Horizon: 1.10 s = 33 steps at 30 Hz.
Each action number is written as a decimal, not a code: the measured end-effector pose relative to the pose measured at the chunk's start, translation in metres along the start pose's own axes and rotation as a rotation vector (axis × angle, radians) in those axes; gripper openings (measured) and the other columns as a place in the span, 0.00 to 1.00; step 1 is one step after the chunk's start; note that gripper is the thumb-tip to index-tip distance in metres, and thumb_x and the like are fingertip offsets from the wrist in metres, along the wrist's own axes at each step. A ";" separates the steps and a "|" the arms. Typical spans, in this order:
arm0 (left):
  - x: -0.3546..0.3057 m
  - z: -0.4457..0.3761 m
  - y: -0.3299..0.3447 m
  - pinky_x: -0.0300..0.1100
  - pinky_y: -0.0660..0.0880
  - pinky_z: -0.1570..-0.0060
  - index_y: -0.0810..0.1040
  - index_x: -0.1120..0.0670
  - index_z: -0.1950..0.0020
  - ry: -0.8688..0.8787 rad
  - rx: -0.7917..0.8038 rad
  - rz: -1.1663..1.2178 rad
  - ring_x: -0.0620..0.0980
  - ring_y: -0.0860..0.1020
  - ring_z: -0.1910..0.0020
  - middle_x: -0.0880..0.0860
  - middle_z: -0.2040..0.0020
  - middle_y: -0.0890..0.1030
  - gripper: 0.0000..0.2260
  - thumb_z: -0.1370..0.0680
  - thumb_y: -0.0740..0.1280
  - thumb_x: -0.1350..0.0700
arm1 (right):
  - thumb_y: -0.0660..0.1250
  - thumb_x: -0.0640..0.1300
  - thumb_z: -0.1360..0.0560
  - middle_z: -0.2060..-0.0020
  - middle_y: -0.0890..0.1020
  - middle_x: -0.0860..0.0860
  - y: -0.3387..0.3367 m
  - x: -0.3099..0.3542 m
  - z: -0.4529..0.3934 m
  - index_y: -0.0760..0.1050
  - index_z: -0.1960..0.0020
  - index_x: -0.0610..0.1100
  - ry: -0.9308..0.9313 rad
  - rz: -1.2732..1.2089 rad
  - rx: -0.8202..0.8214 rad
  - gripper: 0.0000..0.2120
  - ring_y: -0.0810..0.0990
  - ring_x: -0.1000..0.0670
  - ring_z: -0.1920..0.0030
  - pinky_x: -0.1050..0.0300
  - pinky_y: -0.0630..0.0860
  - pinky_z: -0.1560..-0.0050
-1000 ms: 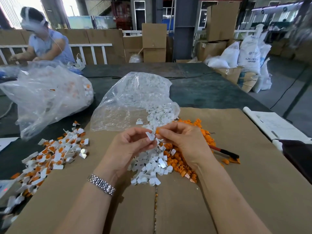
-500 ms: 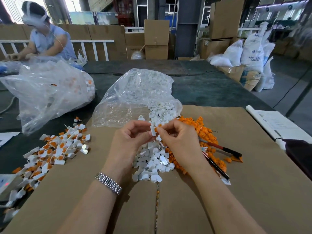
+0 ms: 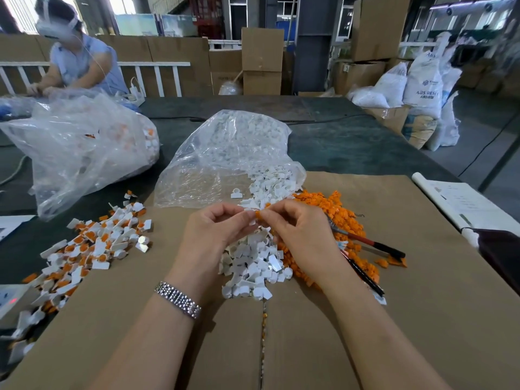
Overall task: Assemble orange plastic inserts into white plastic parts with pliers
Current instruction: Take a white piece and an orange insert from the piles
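- Small orange plastic insert (image 3: 259,214) pinched at fingertips of right hand (image 3: 302,235), held above the piles at centre of the cardboard.
- Small white plastic part (image 3: 249,210) pinched by thumb and fingers of left hand (image 3: 213,232), touching the insert; how far seated, cannot tell.
- Metal link bracelet (image 3: 177,299) on left wrist.
- Loose heap of white plastic parts (image 3: 253,266) directly below both hands.
- Heap of orange inserts (image 3: 342,212) just right of the white heap, partly under the right hand.
- Pliers with red-and-black handles (image 3: 374,246) lying on the orange heap, handles pointing right, untouched.
- Clear plastic bag of white parts (image 3: 225,156) behind the hands, mouth open and spilling toward them.
- Scattered pile of white parts with orange inserts fitted (image 3: 92,243) at left, across the cardboard edge.
- Flat brown cardboard sheet (image 3: 394,319) under everything.
- Second clear bag (image 3: 81,147) at far left.
- Another person in a blue top (image 3: 84,68) seated behind it.
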<state>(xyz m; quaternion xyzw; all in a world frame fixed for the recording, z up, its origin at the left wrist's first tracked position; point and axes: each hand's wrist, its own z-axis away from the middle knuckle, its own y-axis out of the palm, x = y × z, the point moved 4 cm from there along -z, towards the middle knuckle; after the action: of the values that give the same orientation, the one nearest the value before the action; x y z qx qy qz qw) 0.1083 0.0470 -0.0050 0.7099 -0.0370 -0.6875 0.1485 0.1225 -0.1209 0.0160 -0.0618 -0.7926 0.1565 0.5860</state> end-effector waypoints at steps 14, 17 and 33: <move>-0.002 0.002 0.007 0.39 0.82 0.53 0.86 0.62 0.58 -0.097 0.140 0.117 0.57 0.87 0.53 0.64 0.53 0.86 0.05 0.32 0.77 0.62 | 0.77 0.44 0.28 0.56 0.83 0.54 -0.010 0.005 -0.002 0.85 0.47 0.45 -0.193 0.076 0.015 0.10 0.82 0.56 0.54 0.63 0.78 0.51; -0.002 0.001 0.007 0.38 0.82 0.54 0.86 0.62 0.60 -0.124 0.142 0.158 0.55 0.87 0.56 0.63 0.55 0.86 0.04 0.33 0.77 0.63 | 0.77 0.43 0.27 0.55 0.83 0.54 -0.009 0.005 -0.002 0.86 0.47 0.45 -0.227 0.096 0.017 0.10 0.82 0.54 0.53 0.61 0.79 0.50; 0.002 0.001 0.006 0.39 0.83 0.56 0.84 0.64 0.59 -0.196 0.095 0.192 0.56 0.87 0.56 0.62 0.56 0.86 0.05 0.33 0.77 0.66 | 0.77 0.42 0.28 0.54 0.83 0.52 -0.009 0.005 -0.002 0.86 0.45 0.46 -0.226 0.123 0.035 0.11 0.82 0.52 0.52 0.51 0.80 0.48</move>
<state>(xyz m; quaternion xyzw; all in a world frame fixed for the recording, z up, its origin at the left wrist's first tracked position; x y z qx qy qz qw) 0.1081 0.0410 -0.0058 0.6386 -0.1516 -0.7337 0.1756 0.1237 -0.1276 0.0238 -0.0818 -0.8456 0.2119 0.4831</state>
